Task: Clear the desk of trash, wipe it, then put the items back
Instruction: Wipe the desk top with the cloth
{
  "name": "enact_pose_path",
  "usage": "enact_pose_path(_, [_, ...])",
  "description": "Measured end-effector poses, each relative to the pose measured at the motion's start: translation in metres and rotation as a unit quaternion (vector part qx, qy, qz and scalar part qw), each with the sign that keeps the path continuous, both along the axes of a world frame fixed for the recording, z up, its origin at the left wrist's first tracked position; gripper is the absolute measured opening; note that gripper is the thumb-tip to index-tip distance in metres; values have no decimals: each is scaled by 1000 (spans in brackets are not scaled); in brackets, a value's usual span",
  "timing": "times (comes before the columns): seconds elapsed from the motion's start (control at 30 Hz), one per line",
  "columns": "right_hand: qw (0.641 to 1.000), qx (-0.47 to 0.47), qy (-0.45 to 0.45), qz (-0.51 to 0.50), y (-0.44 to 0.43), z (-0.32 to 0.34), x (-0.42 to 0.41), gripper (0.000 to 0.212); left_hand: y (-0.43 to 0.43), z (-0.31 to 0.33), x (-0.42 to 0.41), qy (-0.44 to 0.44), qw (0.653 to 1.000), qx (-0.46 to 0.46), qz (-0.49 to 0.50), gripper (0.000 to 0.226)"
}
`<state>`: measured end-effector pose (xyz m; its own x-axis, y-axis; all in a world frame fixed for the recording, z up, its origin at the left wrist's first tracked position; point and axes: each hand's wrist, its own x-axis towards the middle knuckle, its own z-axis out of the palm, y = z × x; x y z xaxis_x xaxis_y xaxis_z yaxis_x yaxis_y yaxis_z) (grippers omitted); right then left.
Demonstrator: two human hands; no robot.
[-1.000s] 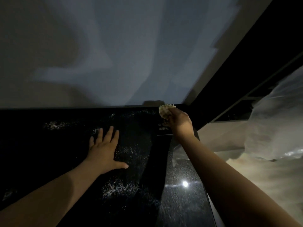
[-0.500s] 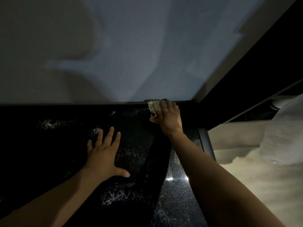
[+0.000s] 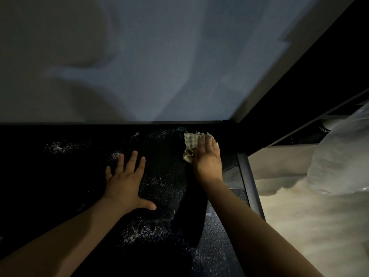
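Note:
A dark, glossy speckled desk top (image 3: 163, 188) fills the lower half of the view. My right hand (image 3: 207, 158) lies flat with straight fingers on a pale checked cloth (image 3: 190, 143), pressing it against the desk near the back right corner. My left hand (image 3: 126, 180) rests flat on the desk to the left, fingers spread, holding nothing. Light-coloured wet or dusty patches (image 3: 139, 230) show on the surface between and below the hands.
A pale wall (image 3: 159, 66) rises straight behind the desk. The desk's right edge (image 3: 249, 180) runs down the frame, with a light floor (image 3: 309, 226) beyond it. A translucent plastic bag or sheet (image 3: 343, 152) stands at the far right.
My right hand has slid the cloth from the back edge slightly toward me and flattened over it. My left hand has stayed planted in the same spot.

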<state>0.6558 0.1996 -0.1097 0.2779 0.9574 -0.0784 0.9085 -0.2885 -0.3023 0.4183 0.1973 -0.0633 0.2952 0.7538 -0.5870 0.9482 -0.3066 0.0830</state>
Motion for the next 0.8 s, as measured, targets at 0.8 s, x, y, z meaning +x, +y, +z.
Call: enact_pose_path(0.8, [988, 151, -10, -43, -60, 36, 5, 11, 1, -2, 0, 9, 1000, -1, -1, 143])
